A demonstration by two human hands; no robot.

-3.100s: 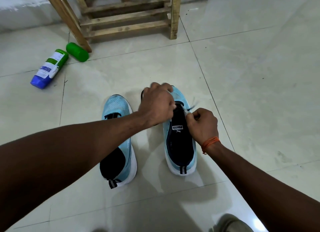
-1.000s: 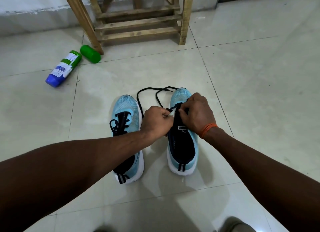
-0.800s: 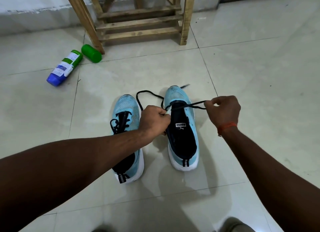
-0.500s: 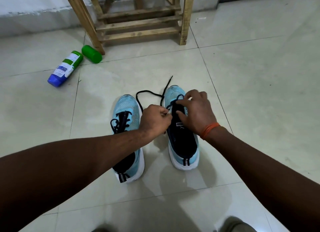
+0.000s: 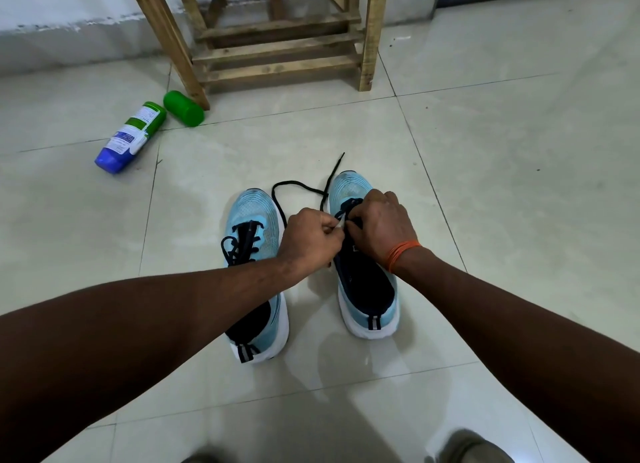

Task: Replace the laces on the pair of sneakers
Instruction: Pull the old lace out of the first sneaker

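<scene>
In the head view, the right hand (image 5: 381, 227), which was pulling the black lace (image 5: 298, 185) taut out to the right a moment ago, is now working back at the eyelets of the right sneaker (image 5: 367, 289). Its grip is closing on the lace there. The left hand (image 5: 310, 239) is staying beside it, its grip pinching a pale tip. The slack is lying in a loop on the floor (image 5: 502, 185) beyond the toes, so another eyelet is probably being threaded. The left sneaker (image 5: 252, 220) is already carrying a black lace. Far left, a bottle (image 5: 130, 137) is lying on its side with its green cap (image 5: 183, 108) off beside it; I cannot tell what it contains.
</scene>
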